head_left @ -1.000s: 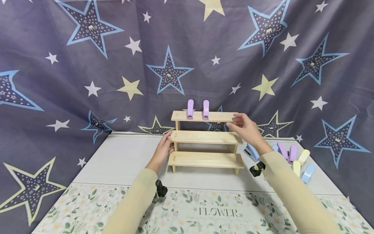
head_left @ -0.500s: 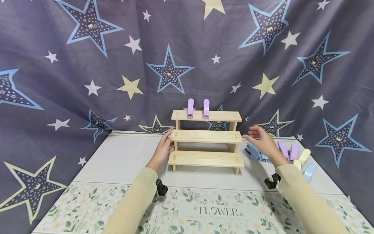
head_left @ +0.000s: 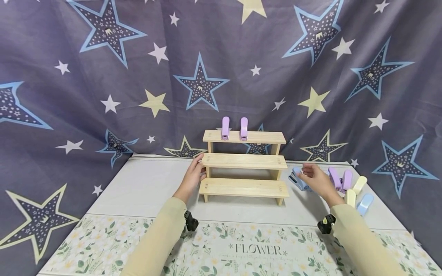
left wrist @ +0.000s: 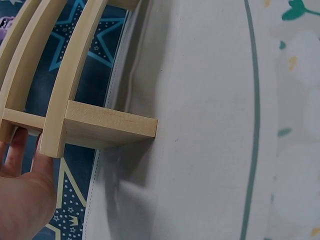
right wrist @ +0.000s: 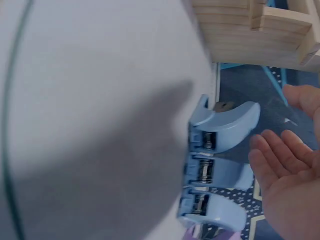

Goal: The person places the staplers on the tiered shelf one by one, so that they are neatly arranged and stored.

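Note:
A three-tier wooden stand [head_left: 243, 161] stands mid-table, with two small purple staplers [head_left: 225, 128] upright on its top tier. My left hand [head_left: 190, 178] holds the stand's left end at the middle tier. In the left wrist view, the fingertips [left wrist: 17, 150] reach the side crosspiece of the stand. My right hand [head_left: 318, 181] hovers by a row of blue staplers [head_left: 297, 179] right of the stand, thumb and fingers apart. Seen from the right wrist, the nearest blue stapler [right wrist: 227, 127] sits just beside the fingertips, with a gap between; nothing is in the hand.
Right of the hand lie more purple staplers [head_left: 346, 180], yellow staplers [head_left: 360, 185] and a light blue stapler [head_left: 365, 203]. A floral mat [head_left: 255, 251] runs along the table front. Behind the table hangs a star-patterned curtain [head_left: 235, 84].
My right hand has left the right end of the top tier and moved right and down to the blue staplers. The left hand and the stand have stayed in place.

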`<state>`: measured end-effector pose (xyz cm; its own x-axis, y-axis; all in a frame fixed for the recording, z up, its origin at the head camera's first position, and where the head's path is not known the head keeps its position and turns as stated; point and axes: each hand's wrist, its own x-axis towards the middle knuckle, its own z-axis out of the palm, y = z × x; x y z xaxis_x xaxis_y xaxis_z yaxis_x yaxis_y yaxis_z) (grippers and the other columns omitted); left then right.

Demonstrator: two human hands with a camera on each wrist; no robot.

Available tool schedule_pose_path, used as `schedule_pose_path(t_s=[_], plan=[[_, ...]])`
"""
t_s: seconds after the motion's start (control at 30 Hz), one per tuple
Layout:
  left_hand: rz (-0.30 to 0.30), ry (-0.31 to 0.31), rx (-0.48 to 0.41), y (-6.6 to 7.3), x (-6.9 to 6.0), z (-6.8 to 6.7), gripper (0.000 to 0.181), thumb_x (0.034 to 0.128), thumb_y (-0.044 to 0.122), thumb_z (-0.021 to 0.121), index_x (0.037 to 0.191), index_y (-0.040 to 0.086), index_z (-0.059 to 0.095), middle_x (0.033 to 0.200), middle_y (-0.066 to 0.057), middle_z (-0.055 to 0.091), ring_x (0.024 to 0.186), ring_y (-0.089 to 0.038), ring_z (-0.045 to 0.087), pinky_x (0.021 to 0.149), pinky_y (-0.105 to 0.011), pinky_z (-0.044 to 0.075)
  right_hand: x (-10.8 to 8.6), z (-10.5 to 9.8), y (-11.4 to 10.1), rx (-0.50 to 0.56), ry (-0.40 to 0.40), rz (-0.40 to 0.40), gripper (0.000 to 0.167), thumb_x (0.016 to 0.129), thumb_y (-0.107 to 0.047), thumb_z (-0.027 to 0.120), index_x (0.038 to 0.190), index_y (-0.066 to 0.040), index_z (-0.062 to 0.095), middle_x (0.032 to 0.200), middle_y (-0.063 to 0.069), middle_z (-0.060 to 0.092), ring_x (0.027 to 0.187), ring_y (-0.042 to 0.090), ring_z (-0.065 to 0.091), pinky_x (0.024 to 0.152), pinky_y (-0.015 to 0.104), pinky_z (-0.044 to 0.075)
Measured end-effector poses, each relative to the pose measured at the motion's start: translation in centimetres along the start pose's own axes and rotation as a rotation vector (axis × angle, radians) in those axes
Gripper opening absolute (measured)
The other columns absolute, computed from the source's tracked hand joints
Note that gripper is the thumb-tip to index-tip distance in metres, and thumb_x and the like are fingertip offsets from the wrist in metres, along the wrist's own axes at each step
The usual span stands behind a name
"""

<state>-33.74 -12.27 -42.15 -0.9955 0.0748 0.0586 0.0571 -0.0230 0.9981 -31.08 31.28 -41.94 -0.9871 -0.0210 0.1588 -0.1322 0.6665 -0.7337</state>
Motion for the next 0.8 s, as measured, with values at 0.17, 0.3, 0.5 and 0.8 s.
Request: schedule_pose_path(t_s=[0.17, 0.3, 0.5, 0.8], plan=[[-0.010, -0.022, 0.016, 1.7, -1.1, 0.2, 0.051, 0.1105, 0.020, 0.031, 0.160, 0.011, 0.024, 0.155, -0.025, 0.032, 0.138, -0.042, 0.037, 0.115, -0.055, 0.032, -0.1, 0.5, 0.8, 0.015, -0.008, 0.001, 0.063, 0.101, -0.024, 0.064, 0.143, 0.014, 0.036, 0.141, 0.037, 0.044, 0.128, 0.051, 0.046, 0.107, 0.057, 0.042], [-0.012, -0.029, 0.033, 2.5, -1.9, 0.4, 0.051, 0.1106, 0.019, 0.030, 0.160, 0.009, 0.022, 0.155, -0.025, 0.032, 0.138, -0.042, 0.037, 0.115, -0.054, 0.033, 0.0, 0.9, 1.2, 0.032, -0.028, -0.014, 0.060, 0.099, -0.011, 0.064, 0.143, 0.017, 0.035, 0.142, 0.039, 0.042, 0.129, 0.053, 0.044, 0.108, 0.056, 0.041], [-0.012, -0.028, 0.013, 1.2, -0.9, 0.1, 0.050, 0.1112, 0.021, 0.029, 0.160, 0.012, 0.022, 0.157, -0.025, 0.029, 0.139, -0.043, 0.036, 0.116, -0.056, 0.031, -0.2, 1.2, 1.2, -0.060, -0.036, -0.023, 0.058, 0.096, -0.007, 0.065, 0.141, 0.018, 0.039, 0.136, 0.039, 0.048, 0.123, 0.052, 0.051, 0.103, 0.057, 0.045], [0.015, 0.006, 0.038, -0.7, 0.2, 0.0, 0.049, 0.1112, 0.027, 0.031, 0.159, 0.017, 0.027, 0.155, -0.020, 0.034, 0.137, -0.039, 0.040, 0.113, -0.053, 0.036, -0.2, 2.1, 1.9, -0.136, -0.041, 0.006, 0.061, 0.097, -0.010, 0.063, 0.141, 0.021, 0.036, 0.129, 0.040, 0.053, 0.117, 0.052, 0.055, 0.096, 0.058, 0.049]])
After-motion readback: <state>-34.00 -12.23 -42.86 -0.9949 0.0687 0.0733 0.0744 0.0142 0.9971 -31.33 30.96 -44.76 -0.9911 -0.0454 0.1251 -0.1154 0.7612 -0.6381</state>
